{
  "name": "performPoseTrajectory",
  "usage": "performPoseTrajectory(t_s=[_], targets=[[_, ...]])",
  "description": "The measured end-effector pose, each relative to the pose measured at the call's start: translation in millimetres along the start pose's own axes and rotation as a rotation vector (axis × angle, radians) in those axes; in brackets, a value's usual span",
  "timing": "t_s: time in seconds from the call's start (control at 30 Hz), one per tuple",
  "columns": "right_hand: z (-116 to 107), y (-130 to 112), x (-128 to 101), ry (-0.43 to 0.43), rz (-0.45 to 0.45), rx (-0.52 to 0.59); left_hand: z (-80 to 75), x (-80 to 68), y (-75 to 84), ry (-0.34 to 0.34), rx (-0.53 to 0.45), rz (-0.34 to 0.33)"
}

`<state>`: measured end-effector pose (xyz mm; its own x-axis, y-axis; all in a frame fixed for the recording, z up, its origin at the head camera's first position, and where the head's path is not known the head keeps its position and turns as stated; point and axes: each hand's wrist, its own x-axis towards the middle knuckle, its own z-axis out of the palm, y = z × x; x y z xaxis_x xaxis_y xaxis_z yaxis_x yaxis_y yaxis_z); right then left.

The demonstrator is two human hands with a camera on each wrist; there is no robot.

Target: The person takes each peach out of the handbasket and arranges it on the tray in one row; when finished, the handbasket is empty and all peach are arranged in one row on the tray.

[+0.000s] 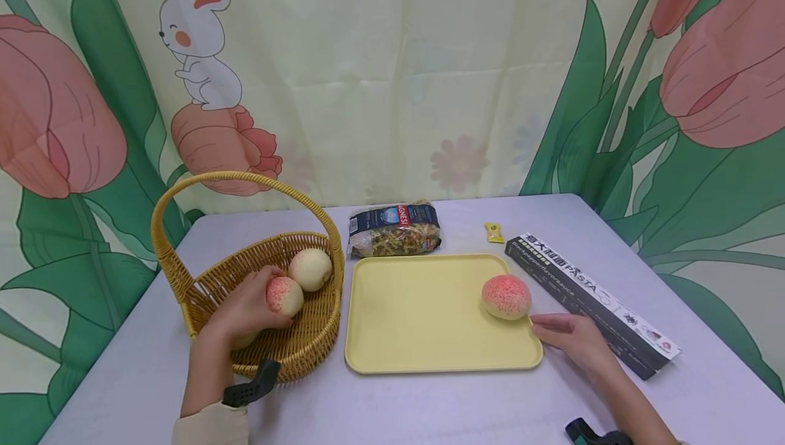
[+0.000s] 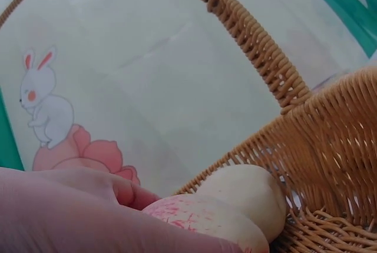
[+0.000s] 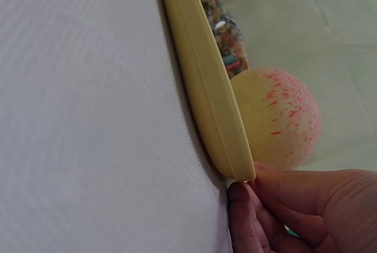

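My left hand (image 1: 264, 302) reaches into a wicker basket (image 1: 313, 343) on the left of the table and grips a pink-speckled peach (image 1: 285, 295). A paler peach (image 1: 310, 268) lies just behind it in the basket. The left wrist view shows the speckled peach (image 2: 200, 217) against the pale peach (image 2: 247, 191), under my left hand (image 2: 76, 212). A yellow tray (image 1: 429, 356) lies in the middle with another speckled peach (image 1: 505, 296) near its right edge. My right hand (image 1: 546, 328) rests on the table with relaxed fingers touching the tray rim (image 3: 206, 82) below that peach (image 3: 277, 117).
A bag of coloured pasta (image 1: 395, 229) lies behind the tray. A long black pasta box (image 1: 589, 302) lies slantwise right of my right hand, and a small yellow packet (image 1: 494, 232) sits beyond it. The basket's tall handle (image 1: 245, 182) arches over my left hand. A printed curtain hangs behind the table.
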<state>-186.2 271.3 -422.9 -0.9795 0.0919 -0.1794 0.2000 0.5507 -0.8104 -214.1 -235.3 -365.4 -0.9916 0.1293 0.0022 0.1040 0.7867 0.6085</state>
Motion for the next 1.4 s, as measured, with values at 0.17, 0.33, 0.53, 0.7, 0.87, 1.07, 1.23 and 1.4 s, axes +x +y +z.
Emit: performPoseTrajectory(t_s=[0.17, 0.33, 0.53, 0.7, 0.87, 1.07, 1.23, 1.4], targets=[[0, 0, 1, -0.005, 0.017, 0.000, -3.9, -1.6, 1.8, 0.003, -0.070, 0.048], [0, 0, 1, -0.001, 0.023, -0.001, -7.6, -3.0, 5.1, 0.033, -0.091, 0.133], [0, 0, 1, 0.001, -0.009, 0.001, -11.6, -8.3, 13.0, 0.041, -0.082, 0.186], [0, -1, 0, -0.004, -0.018, -0.002, -16.0, -13.5, 20.4, 0.045, -0.118, 0.252], [0, -1, -1, -0.008, -0.021, 0.004, -17.3, -15.6, 25.2, 0.026, -0.157, 0.281], [0, -1, -1, -0.001, -0.031, 0.013, -16.6, -17.9, 36.7, -0.021, -0.217, 0.338], [-1, -1, 0, -0.001, -0.039, 0.004, -11.5, -17.7, 49.1, -0.107, -0.288, 0.375], [0, -2, -1, -0.002, -0.031, -0.002, -1.8, -14.3, 59.8, -0.211, -0.332, 0.423]])
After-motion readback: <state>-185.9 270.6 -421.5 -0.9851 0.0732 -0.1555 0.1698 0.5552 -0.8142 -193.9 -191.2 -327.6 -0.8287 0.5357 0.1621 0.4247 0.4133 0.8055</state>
